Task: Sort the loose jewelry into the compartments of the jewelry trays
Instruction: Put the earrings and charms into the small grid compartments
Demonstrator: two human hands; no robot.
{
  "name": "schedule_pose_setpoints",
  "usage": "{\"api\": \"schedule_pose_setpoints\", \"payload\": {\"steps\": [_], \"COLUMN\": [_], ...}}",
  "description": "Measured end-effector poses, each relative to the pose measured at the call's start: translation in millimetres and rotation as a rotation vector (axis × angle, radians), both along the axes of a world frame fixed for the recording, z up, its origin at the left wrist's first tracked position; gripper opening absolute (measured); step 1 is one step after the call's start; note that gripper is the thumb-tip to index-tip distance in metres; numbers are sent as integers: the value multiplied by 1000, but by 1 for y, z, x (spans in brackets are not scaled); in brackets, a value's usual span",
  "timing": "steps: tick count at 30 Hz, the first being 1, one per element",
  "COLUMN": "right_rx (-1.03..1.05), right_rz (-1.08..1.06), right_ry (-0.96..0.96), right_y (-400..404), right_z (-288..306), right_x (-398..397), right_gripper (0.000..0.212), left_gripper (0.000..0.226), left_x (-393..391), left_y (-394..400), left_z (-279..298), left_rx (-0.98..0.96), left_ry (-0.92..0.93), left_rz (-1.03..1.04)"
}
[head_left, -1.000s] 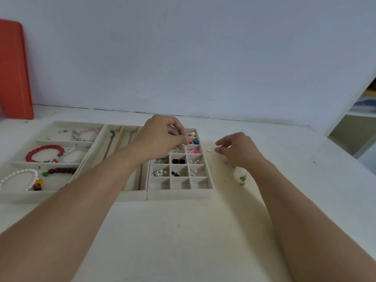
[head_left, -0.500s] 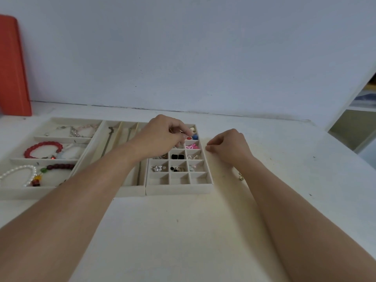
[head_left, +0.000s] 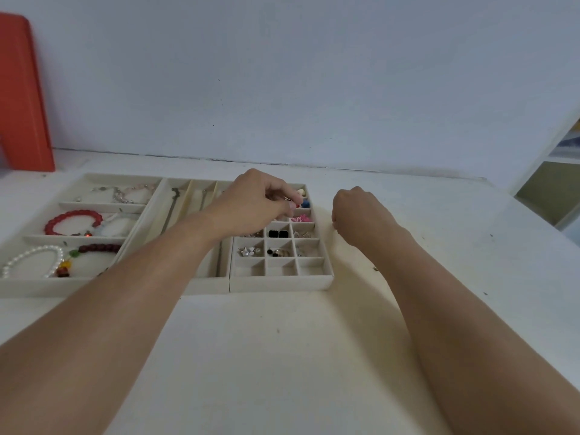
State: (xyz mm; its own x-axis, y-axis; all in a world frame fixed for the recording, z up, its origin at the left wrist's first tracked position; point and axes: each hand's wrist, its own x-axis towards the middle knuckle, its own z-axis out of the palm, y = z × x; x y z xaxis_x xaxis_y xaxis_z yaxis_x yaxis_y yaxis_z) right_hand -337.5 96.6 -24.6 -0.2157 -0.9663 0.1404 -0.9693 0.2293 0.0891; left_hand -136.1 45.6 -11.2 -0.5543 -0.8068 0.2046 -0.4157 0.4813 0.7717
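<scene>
Our left hand (head_left: 254, 202) curls its fingertips over the far right compartments of the grid tray (head_left: 282, 279), seemingly pinching something tiny; what, we cannot tell. Our right hand (head_left: 361, 215) is curled just beside the tray's right edge, its contents hidden. Such studs look light, hard and slippery, so we would take them by the head.

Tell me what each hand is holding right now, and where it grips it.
The left hand has its fingertips pinched together over the grid tray; what they hold is too small to tell. The right hand is curled, its contents hidden.

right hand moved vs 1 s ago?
Yes. The right hand has shifted left, closer to the right wall of the grid tray, and now hides where the small gold piece lay on the table.
</scene>
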Motion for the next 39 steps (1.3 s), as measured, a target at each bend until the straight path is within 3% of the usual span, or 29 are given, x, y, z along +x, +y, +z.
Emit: {"api": "schedule_pose_setpoints", "payload": {"steps": [4, 14, 28, 32, 35, 37, 39], "right_rx": [2, 8, 23, 15, -15, -11, -13], "right_rz": [11, -21, -42, -74, -76, -64, -39], "right_ry": [4, -89, -21, -86, -172, -235, -298], "right_y": [0, -1, -2, 0, 3, 6, 9], "right_z": [3, 9, 11, 11, 15, 16, 16], "right_x": [4, 2, 9, 9, 4, -2, -6], "right_gripper": [35, 35, 35, 30, 7, 26, 29], "left_gripper": [13, 14, 12, 12, 11, 10, 11], "left_x": [1, 1, 3, 2, 2, 2, 2], "left_y": [1, 2, 4, 3, 4, 5, 6], "left_z": [2, 3, 6, 6, 6, 6, 6], "left_rx": [-2, 7, 37, 51, 53, 45, 47], "left_ry": [2, 6, 3, 11, 13, -3, -9], "left_rz": [-13, -21, -24, -22, -17, -14, -12]}}
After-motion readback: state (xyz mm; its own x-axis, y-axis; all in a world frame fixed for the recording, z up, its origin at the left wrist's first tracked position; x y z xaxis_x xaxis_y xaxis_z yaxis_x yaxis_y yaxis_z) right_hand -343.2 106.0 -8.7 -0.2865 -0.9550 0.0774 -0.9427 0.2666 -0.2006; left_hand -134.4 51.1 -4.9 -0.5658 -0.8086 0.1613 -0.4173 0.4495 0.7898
